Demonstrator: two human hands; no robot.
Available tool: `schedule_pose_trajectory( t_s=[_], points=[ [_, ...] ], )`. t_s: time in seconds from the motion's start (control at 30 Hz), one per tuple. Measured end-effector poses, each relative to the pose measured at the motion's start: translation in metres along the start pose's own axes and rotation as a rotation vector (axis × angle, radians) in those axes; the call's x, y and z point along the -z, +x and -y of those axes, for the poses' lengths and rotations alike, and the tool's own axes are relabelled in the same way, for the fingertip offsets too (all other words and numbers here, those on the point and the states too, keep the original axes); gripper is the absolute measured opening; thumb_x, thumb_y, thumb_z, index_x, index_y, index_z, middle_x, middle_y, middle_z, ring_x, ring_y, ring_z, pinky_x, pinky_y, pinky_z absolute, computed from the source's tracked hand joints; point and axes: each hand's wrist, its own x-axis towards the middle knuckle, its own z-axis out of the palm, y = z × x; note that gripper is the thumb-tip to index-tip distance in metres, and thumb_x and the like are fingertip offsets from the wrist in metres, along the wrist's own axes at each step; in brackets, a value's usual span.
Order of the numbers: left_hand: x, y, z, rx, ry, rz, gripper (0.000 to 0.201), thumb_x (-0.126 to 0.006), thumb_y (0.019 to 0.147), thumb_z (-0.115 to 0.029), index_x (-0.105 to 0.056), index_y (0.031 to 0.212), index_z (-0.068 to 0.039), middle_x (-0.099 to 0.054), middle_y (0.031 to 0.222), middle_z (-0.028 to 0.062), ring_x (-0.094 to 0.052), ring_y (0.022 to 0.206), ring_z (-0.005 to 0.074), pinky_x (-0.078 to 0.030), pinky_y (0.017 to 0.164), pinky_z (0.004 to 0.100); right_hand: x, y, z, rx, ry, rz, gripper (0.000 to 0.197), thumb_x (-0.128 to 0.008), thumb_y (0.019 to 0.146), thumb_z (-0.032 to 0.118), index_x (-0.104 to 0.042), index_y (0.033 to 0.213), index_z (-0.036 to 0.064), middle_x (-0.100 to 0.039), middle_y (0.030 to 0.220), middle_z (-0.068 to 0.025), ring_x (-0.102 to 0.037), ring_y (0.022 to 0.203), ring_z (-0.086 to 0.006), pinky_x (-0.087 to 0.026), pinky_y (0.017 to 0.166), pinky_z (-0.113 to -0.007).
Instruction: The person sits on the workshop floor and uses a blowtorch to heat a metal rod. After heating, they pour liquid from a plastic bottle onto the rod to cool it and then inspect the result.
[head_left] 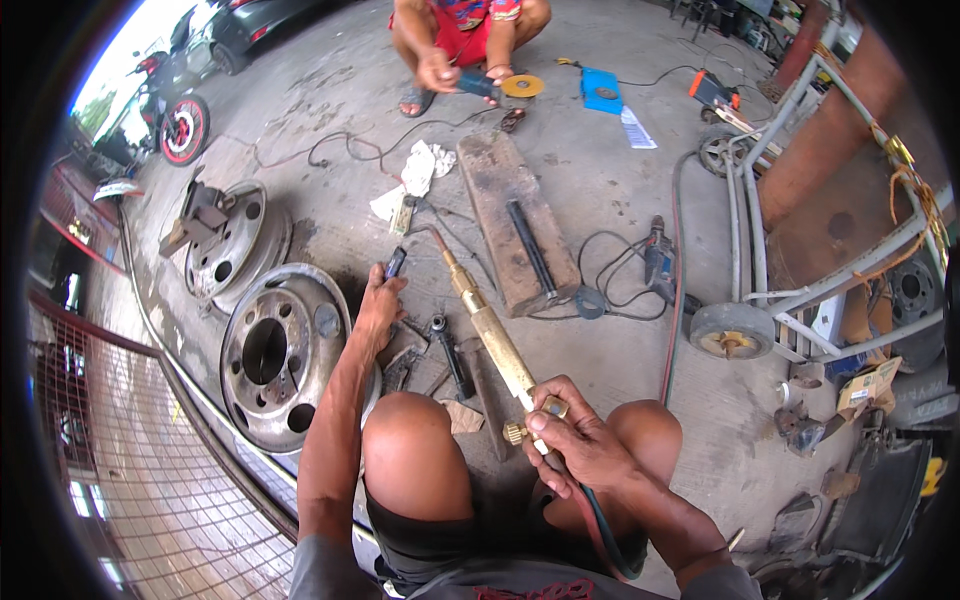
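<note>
My right hand (580, 440) grips a brass gas torch (497, 338) near its valve knobs. Red and green hoses (603, 535) trail from the torch down past my right knee. The torch's thin bent tip points up and away to the left. In front of my left knee, my left hand (378, 312) is closed on a small dark lighter (397, 261), held upright beside the torch tip and apart from it. No flame shows at either one. On the floor between my arms lie a dark tool with a round end (450, 355) and a rusty flat bar (484, 395).
Steel wheel rims (240, 375) stand left, beside a mesh panel (130, 420). Ahead, a metal bar (530, 248) lies on a wooden block (490, 180). A drill (658, 262) and a wheeled frame (745, 210) are right. Another person holds a grinder (478, 84) at the back.
</note>
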Motion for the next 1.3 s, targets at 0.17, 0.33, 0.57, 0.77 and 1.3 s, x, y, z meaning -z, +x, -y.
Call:
schedule_pose_trajectory(
  t_s=[0.17, 0.33, 0.57, 0.77, 1.3],
  points=[
    [0.016, 0.009, -0.006, -0.019, -0.066, -0.008, 0.021, -0.068, 0.092, -0.02, -0.054, 0.107, -0.014, -0.042, 0.08, -0.0039, -0.042, 0.064, 0.0102, -0.044, 0.064, 0.0288, -0.004, 0.002, 0.0, -0.039, 0.007, -0.003, 0.018, -0.052, 0.11, 0.028, -0.039, 0.12, 0.0204, -0.055, 0.076, -0.0077, -0.051, 0.042, -0.0109, -0.038, 0.032, -0.025],
    [0.024, 0.008, -0.039, 0.083, 0.094, 0.022, 0.102, -0.079, 0.068, -0.072, -0.059, 0.125, 0.01, -0.054, 0.096, 0.0101, -0.052, 0.087, 0.0214, -0.042, 0.068, 0.0397, -0.005, -0.001, -0.003, -0.053, 0.024, -0.098, 0.016, -0.051, 0.11, 0.027, -0.04, 0.121, 0.022, -0.058, 0.075, -0.0106, -0.05, 0.039, -0.0133, -0.039, 0.032, -0.026],
    [0.022, 0.017, -0.035, 0.104, 0.128, -0.053, 0.09, -0.076, 0.069, -0.077, -0.064, 0.113, 0.001, -0.037, 0.072, -0.0024, -0.039, 0.068, 0.0161, -0.034, 0.066, 0.0398, 0.0, 0.0, -0.013, 0.077, 0.103, -0.055, 0.017, -0.053, 0.109, 0.027, -0.04, 0.118, 0.0202, -0.06, 0.076, -0.0161, -0.051, 0.037, -0.0167, -0.04, 0.032, -0.025],
    [0.005, 0.01, -0.02, 0.116, -0.097, -0.03, 0.064, -0.072, 0.078, -0.072, -0.062, 0.093, -0.01, -0.034, 0.065, -0.0049, -0.034, 0.055, 0.0113, -0.031, 0.053, 0.0337, -0.002, 0.0, -0.014, 0.119, 0.125, -0.065, 0.02, -0.053, 0.109, 0.029, -0.039, 0.118, 0.0191, -0.062, 0.08, -0.021, -0.05, 0.036, -0.0178, -0.04, 0.032, -0.025],
    [0.0, -0.145, 0.116, 0.337, 0.048, 0.296, 0.046, -0.078, 0.089, -0.052, -0.07, 0.092, -0.007, -0.059, 0.069, -0.0009, -0.055, 0.06, 0.0104, -0.044, 0.052, 0.0314, 0.007, -0.003, 0.0, 0.085, 0.085, -0.04, 0.045, -0.066, 0.102, 0.008, -0.031, 0.126, 0.0236, -0.057, 0.08, -0.0039, -0.047, 0.041, -0.0073, -0.04, 0.034, -0.025]
  ],
)
